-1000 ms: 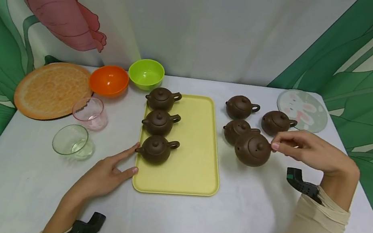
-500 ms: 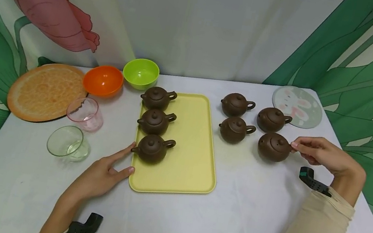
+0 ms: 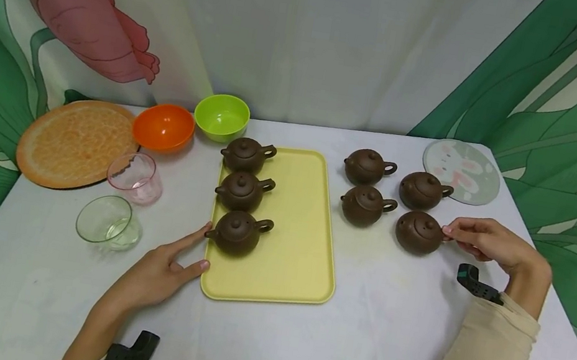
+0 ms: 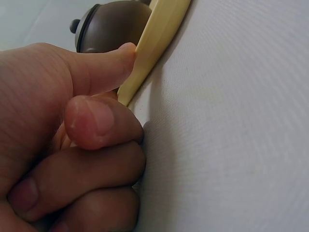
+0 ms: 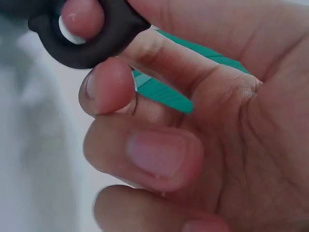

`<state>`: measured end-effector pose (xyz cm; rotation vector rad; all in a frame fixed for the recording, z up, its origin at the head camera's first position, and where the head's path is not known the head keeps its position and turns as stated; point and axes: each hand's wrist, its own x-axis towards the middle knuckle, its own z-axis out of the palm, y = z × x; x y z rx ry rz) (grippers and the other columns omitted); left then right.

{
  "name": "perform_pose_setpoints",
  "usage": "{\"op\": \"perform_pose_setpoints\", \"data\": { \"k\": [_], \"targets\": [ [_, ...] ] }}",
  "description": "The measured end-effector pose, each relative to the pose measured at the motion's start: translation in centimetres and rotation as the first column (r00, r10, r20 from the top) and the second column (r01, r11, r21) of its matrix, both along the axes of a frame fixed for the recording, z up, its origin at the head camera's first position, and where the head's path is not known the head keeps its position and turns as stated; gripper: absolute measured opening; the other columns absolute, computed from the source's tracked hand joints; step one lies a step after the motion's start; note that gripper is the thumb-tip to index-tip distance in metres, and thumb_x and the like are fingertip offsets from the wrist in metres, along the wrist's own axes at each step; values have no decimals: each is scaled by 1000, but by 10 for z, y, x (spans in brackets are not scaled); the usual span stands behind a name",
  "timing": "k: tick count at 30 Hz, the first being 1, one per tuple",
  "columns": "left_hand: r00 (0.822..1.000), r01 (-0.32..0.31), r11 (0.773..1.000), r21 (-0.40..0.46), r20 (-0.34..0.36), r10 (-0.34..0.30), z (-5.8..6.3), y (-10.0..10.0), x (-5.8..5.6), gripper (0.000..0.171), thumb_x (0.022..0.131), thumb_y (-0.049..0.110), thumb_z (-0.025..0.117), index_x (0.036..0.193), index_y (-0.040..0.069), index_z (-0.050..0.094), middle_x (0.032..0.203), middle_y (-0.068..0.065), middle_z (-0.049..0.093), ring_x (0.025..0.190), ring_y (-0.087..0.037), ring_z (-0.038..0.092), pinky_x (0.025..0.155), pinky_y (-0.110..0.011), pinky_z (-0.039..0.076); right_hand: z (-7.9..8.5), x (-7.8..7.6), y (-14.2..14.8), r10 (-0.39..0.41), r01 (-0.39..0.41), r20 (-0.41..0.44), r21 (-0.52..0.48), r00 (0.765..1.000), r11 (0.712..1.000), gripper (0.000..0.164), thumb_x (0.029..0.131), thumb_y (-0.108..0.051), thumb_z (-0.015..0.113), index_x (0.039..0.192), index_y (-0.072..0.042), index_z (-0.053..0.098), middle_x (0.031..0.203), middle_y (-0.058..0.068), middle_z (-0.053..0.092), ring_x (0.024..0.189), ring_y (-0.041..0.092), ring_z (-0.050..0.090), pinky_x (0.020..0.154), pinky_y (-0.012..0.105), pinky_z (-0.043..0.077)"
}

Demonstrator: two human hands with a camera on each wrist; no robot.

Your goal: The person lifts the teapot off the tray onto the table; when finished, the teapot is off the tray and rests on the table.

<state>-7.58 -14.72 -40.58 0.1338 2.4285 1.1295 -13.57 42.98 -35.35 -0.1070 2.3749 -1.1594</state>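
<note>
— How is the right hand point(image 3: 485, 241) set?

— Forearm in from the near right, fingers curled toward the left. In the wrist view a fingertip goes through the handle loop point(image 5: 91, 36) of a brown teapot point(image 3: 418, 233), so it has hold of the handle.

— Where is that teapot?

— On the desk point(image 3: 362, 355), right of the yellow tray point(image 3: 286, 268), the near-right one of four pots there, just left of the fingertips.

— And the left hand point(image 3: 161, 267)?

— Flat on the desk at the tray's near-left edge, forefinger and thumb stretched out, holding nothing. The other fingers look folded under, though the close view is cramped. Its forefinger points at the nearest teapot on the tray point(image 3: 237, 232).
</note>
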Motion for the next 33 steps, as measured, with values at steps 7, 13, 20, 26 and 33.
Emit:
{"op": "perform_pose_setpoints", "data": {
  "k": [7, 13, 20, 26, 33],
  "targets": [
    [1000, 10, 1000, 8, 2, -10, 1, -2, 1, 65, 85, 53, 60, 140, 53, 26, 44, 6, 35, 40, -9, 33, 49, -30, 33, 36, 3, -41, -66, 111, -188, 241, 980, 964, 32, 95, -36, 52, 115, -12, 56, 89, 10, 55, 77, 19, 46, 61, 32, 39],
    [1000, 10, 1000, 17, -18, -10, 1, -2, 2, 64, 85, 53, 60, 140, 52, 27, 44, 7, 32, 38, -9, 31, 47, -29, 32, 56, -10, -142, 157, -130, -400, 94, 903, 987, 10, 95, -23, 56, 102, -17, 61, 77, 4, 57, 71, 18, 51, 62, 28, 41],
    [999, 10, 1000, 27, -32, -9, 0, -1, 3, 63, 85, 53, 60, 140, 52, 28, 43, 8, 32, 39, -8, 31, 48, -29, 32, 22, -12, -261, 381, -372, -377, 100, 844, 923, 23, 96, -39, 49, 108, -22, 59, 67, -3, 51, 56, 12, 46, 55, 28, 39],
    [999, 17, 999, 30, -35, -16, -2, 1, 3, 63, 85, 54, 59, 140, 51, 28, 43, 8, 32, 39, -9, 31, 48, -30, 33, -6, -2, -302, 423, -378, -324, 194, 846, 905, 20, 98, -41, 43, 103, -25, 55, 65, -4, 50, 54, 8, 46, 53, 27, 38],
    [999, 15, 1000, 9, -47, -15, -2, -1, 2, 63, 85, 54, 59, 140, 51, 28, 44, 9, 31, 39, -8, 30, 48, -29, 32, -17, -2, -309, 404, -363, -379, 177, 833, 915, 26, 100, -30, 42, 79, -19, 51, 62, -7, 39, 56, 7, 41, 55, 25, 34]
  ]
}}
